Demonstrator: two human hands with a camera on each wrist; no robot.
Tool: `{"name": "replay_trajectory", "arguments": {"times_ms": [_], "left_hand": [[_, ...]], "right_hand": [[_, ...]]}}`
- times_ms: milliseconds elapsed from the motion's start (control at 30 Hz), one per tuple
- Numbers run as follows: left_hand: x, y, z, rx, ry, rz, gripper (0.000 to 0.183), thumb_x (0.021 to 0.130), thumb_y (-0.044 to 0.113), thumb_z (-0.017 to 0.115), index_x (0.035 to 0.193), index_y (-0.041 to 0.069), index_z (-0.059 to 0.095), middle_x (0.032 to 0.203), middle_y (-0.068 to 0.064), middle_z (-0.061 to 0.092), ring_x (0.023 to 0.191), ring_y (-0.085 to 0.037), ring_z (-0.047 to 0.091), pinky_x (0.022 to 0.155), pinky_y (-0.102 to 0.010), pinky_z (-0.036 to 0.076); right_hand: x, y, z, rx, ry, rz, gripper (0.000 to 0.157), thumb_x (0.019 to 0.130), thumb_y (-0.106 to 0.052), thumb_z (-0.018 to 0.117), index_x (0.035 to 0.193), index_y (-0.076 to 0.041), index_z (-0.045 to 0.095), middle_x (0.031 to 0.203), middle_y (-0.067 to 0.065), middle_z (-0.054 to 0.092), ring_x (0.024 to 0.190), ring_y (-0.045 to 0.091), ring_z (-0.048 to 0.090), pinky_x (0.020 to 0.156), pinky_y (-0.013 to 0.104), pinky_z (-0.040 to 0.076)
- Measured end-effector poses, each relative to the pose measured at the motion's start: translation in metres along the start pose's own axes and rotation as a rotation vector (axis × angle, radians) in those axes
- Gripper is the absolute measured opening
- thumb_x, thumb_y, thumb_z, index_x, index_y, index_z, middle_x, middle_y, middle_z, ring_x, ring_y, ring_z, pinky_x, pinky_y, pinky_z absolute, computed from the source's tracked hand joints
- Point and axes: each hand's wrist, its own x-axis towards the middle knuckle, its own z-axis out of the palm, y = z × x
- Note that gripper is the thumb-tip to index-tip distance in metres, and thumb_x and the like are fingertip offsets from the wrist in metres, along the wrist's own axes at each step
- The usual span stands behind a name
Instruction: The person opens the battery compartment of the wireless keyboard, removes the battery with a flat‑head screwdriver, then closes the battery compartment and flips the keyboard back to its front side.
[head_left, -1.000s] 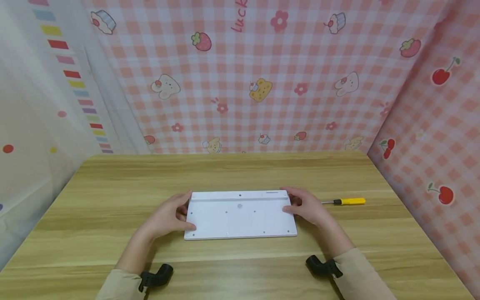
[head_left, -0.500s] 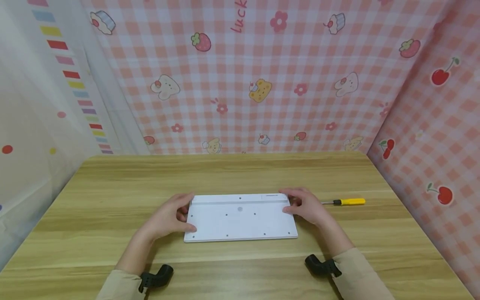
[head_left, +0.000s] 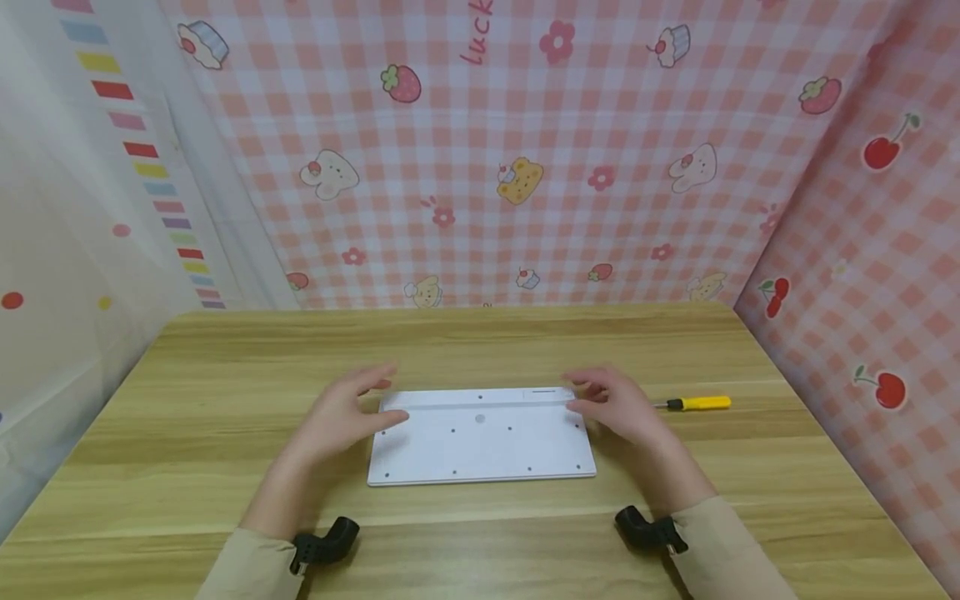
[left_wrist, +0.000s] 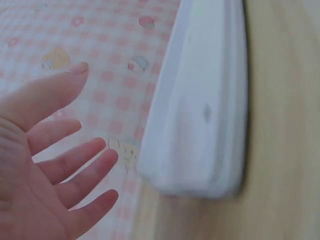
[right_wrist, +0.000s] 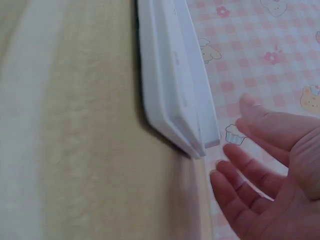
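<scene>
A flat white keyboard [head_left: 483, 450] lies underside up on the wooden table, with small dark screw holes and a raised bar along its far edge. My left hand [head_left: 337, 421] hovers over its left end, thumb and fingers spread. In the left wrist view that hand [left_wrist: 55, 175] is apart from the keyboard [left_wrist: 195, 115] and holds nothing. At the right end my right hand [head_left: 621, 410] is also held off, fingers loosely bent. The right wrist view shows a gap between this hand [right_wrist: 270, 170] and the keyboard's corner [right_wrist: 172, 85].
A screwdriver [head_left: 701, 403] with a yellow handle lies to the right, its shaft partly hidden behind my right hand. A pink checked cloth [head_left: 465, 125] hangs behind the table's far edge. Black camera mounts [head_left: 326, 543] sit on both wrists.
Both hands gripped the keyboard's ends and lowered its far edge onto the table. Now they have let go; the left hand has lifted up and away, the right hand slightly.
</scene>
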Motion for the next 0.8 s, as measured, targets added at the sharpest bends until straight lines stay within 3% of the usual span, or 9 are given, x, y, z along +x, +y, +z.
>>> {"name": "replay_trajectory", "arguments": {"times_ms": [200,400,600,800], "left_hand": [[0.018,0.014,0.012,-0.046,0.008,0.073,0.069,0.082,0.017,0.082,0.141,-0.001,0.051,0.127,-0.017,0.064,0.118,-0.033,0.060,0.101,-0.057,0.044],[0.034,0.017,0.030,-0.073,-0.033,0.123,0.065,0.082,0.014,0.082,0.137,-0.004,0.054,0.121,-0.017,0.067,0.115,-0.033,0.062,0.103,-0.054,0.043],[0.045,0.015,0.041,-0.112,-0.088,0.117,0.066,0.081,0.013,0.083,0.139,0.002,0.055,0.122,-0.015,0.067,0.115,-0.030,0.062,0.103,-0.051,0.044],[0.053,0.012,0.049,-0.109,-0.153,0.109,0.064,0.080,0.012,0.083,0.136,-0.002,0.056,0.119,-0.014,0.069,0.112,-0.028,0.063,0.105,-0.046,0.043]], "right_hand": [[0.010,-0.010,-0.001,-0.002,-0.024,-0.050,0.034,0.091,-0.015,0.073,0.123,-0.003,0.069,0.117,0.012,0.067,0.100,0.026,0.060,0.090,0.045,0.052],[0.018,-0.011,0.005,-0.032,-0.029,-0.069,0.031,0.089,-0.014,0.076,0.117,-0.003,0.072,0.114,0.011,0.068,0.101,0.028,0.062,0.090,0.045,0.052],[0.023,-0.010,0.012,-0.021,-0.035,-0.024,0.026,0.089,-0.014,0.076,0.113,-0.006,0.074,0.114,0.009,0.067,0.103,0.027,0.060,0.093,0.046,0.050],[0.027,-0.007,0.016,-0.006,-0.037,0.003,0.017,0.087,-0.011,0.077,0.105,-0.008,0.076,0.105,0.006,0.067,0.093,0.023,0.055,0.084,0.038,0.046]]}}
